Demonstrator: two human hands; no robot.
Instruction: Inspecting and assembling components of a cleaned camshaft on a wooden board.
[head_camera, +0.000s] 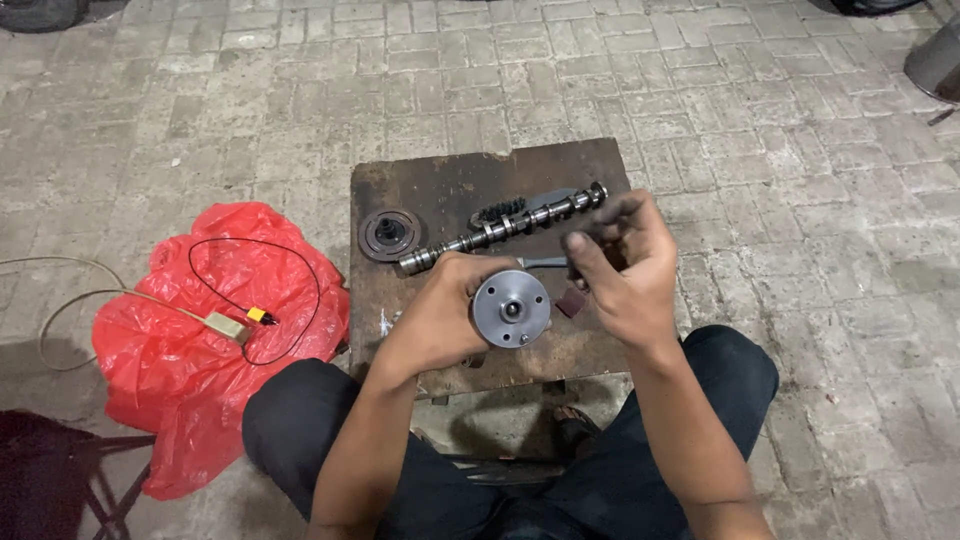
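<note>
A person sits on a brick floor (200, 100) with a small rusty worktop (420, 185) between the knees. The left hand (445, 305) holds a round grey metal disc (511, 308) with a hub in the middle, its flat face turned up. The right hand (620, 265) is just beside the disc, with dirty fingers pinched together. On the worktop lies a long metal camshaft (500, 230), and near its left end sits a dark round pulley (388, 234). Left of the worktop, a red plastic bag (190, 380) lies on the floor with a black wire (300, 262) on top.
</note>
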